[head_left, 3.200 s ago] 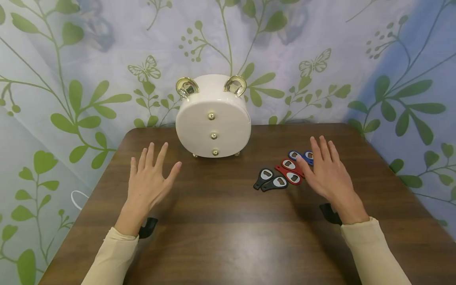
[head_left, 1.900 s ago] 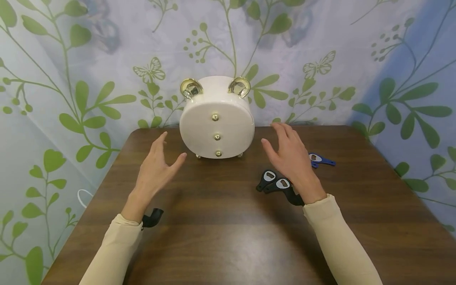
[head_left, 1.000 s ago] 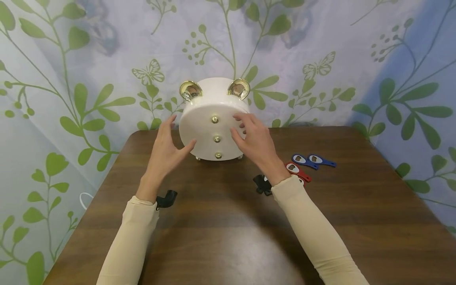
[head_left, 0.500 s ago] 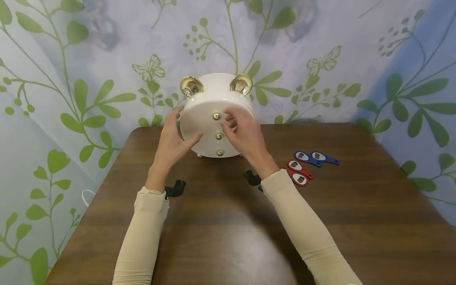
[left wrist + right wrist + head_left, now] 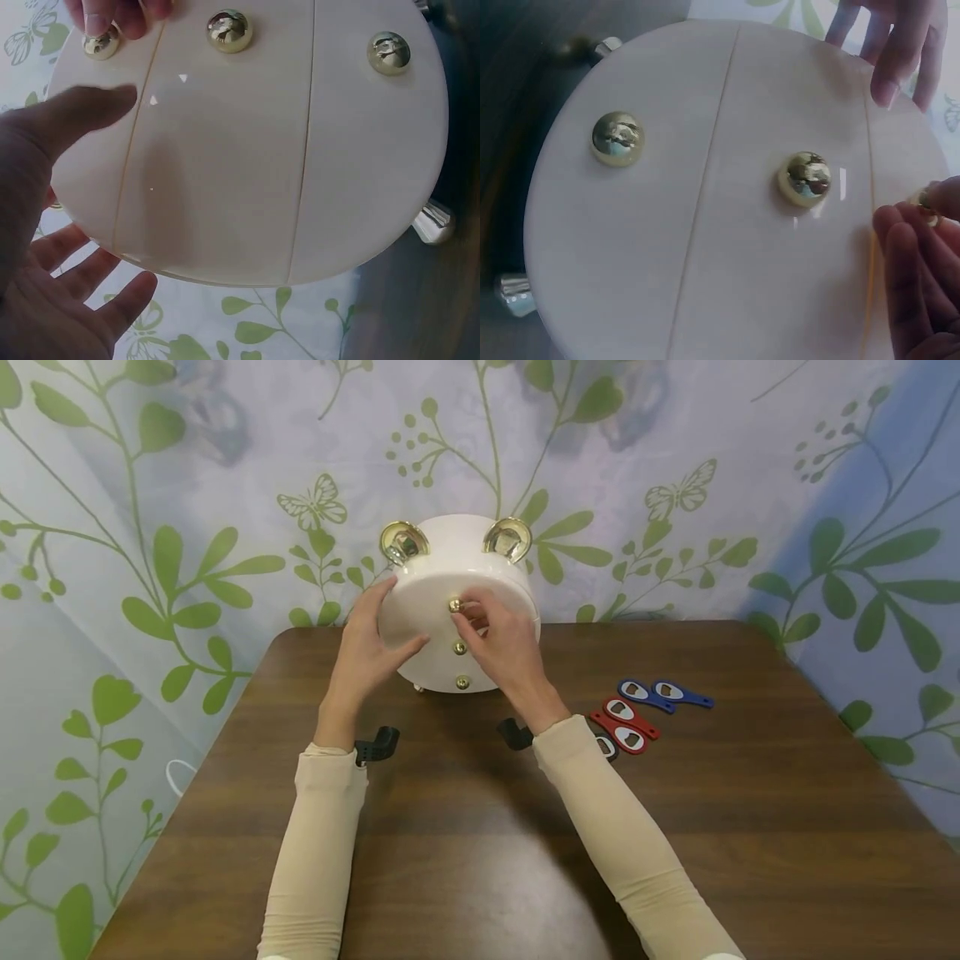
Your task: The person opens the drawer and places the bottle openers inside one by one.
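Observation:
A white rounded drawer chest point(image 5: 412, 610) with gold ears stands at the table's back. Two seams cross its front, dividing it into three drawers, each with a round gold knob. My right hand point(image 5: 506, 647) pinches the top knob point(image 5: 456, 605) between thumb and fingers. Below it are the middle knob point(image 5: 460, 647) and the bottom knob point(image 5: 462, 682). My left hand point(image 5: 360, 643) is at the chest's left side, its fingers along the side and its thumb point(image 5: 97, 109) in front of the face. Whether that hand touches the chest, I cannot tell.
Bottle openers lie on the brown table point(image 5: 450, 860) to the right: two blue point(image 5: 681, 694), two red point(image 5: 630, 717), and a black one point(image 5: 606, 745) partly behind my right sleeve. A leaf-patterned curtain point(image 5: 585, 468) hangs directly behind the table.
Both hands have come from the table's sides to the chest. The right hand has moved left across the chest front and taken hold of the top knob. The drawers look unmoved.

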The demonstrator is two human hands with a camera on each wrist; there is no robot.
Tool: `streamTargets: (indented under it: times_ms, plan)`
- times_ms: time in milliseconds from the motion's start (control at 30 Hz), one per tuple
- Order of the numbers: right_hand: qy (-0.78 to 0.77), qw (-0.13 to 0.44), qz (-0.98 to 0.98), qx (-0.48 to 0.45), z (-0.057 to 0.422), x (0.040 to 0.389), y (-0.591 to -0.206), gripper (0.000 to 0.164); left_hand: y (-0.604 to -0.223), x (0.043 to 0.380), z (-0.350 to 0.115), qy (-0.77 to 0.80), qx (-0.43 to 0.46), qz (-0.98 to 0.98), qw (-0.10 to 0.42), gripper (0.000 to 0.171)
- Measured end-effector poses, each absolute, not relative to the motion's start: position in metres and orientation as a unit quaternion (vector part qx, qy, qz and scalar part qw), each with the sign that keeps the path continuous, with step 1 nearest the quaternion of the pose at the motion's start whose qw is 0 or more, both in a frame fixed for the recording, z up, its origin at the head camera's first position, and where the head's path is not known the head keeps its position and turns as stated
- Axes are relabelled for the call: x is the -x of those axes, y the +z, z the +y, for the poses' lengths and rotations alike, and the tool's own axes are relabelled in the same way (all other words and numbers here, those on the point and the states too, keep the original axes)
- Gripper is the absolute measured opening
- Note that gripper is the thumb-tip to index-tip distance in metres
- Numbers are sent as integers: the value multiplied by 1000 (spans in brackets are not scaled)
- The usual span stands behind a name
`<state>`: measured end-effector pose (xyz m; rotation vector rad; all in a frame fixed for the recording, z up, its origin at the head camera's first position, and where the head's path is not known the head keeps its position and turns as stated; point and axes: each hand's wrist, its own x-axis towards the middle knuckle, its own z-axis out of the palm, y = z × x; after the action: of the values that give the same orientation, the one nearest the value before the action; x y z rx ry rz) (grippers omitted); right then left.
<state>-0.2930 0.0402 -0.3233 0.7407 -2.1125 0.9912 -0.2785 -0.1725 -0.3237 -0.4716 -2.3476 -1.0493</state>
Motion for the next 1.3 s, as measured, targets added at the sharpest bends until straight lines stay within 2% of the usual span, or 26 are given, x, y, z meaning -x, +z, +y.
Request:
streamTargets:
  times_ms: [300, 467, 1300]
  plan:
    - [364, 389, -794, -293, 40, 301, -331, 22, -333, 293, -168, -341, 215, -852, 335, 84]
    - [360, 412, -780, -303, 36, 306, -335, 21, -338, 295, -169, -343, 208, -843, 358, 84]
    - [373, 436, -756, -315, 33, 304, -341, 15, -347, 294, -173, -367, 201, -834, 359, 84]
